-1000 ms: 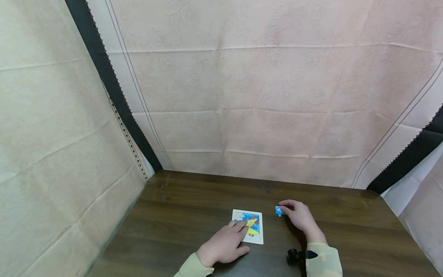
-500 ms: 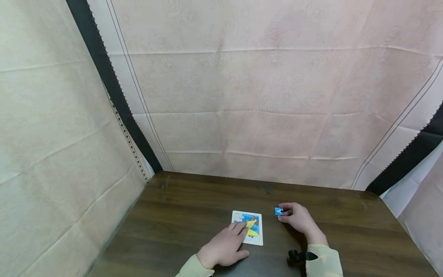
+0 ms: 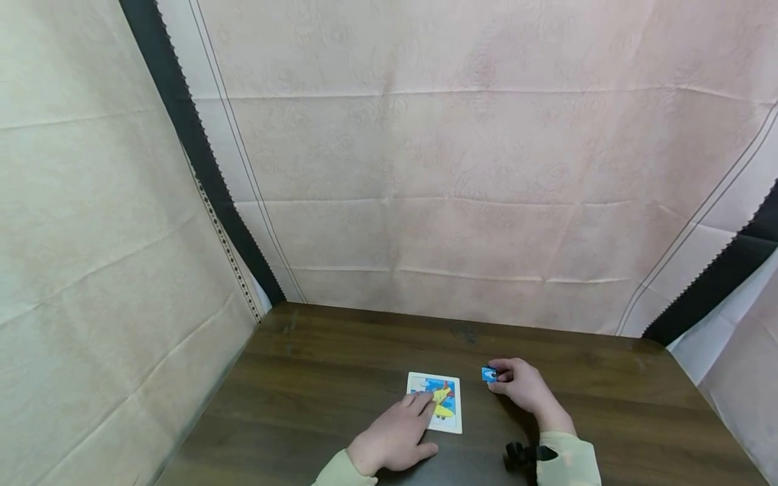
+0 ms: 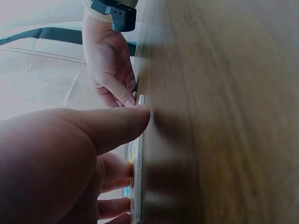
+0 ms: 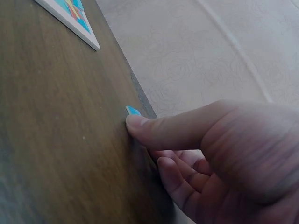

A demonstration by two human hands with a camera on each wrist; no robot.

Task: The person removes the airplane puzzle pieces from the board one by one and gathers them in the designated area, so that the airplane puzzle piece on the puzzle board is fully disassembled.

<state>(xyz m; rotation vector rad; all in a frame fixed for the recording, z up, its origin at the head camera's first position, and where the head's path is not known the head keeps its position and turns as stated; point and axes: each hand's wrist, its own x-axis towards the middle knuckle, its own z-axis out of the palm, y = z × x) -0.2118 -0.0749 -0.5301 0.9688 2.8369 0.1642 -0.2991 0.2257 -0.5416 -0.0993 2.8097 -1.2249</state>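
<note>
A small blue jigsaw piece (image 3: 489, 374) is pinched between the thumb and fingers of my right hand (image 3: 524, 386), just above or on the table; the right wrist view shows only a corner of the piece beyond the thumb tip. To its left lies a white-framed jigsaw puzzle (image 3: 451, 426) with a yellow aeroplane on blue. My left hand (image 3: 395, 430) rests its outstretched fingers on the puzzle's left part and covers some of the picture. In the left wrist view, its fingertips touch the face of the board (image 4: 136, 186), while the thumb stays apart from them.
Both hands work over a dark brown wooden table (image 3: 328, 351). Pale patterned cloth (image 3: 474, 169) hangs behind its far edge, and another cloth (image 3: 121, 283) hangs along the left. A black strapped device (image 3: 521, 453) sits at the right wrist.
My right hand has turned the jigsaw piece, so its tab no longer points toward me, and has shifted its fingers round it. The left hand stays on the puzzle.
</note>
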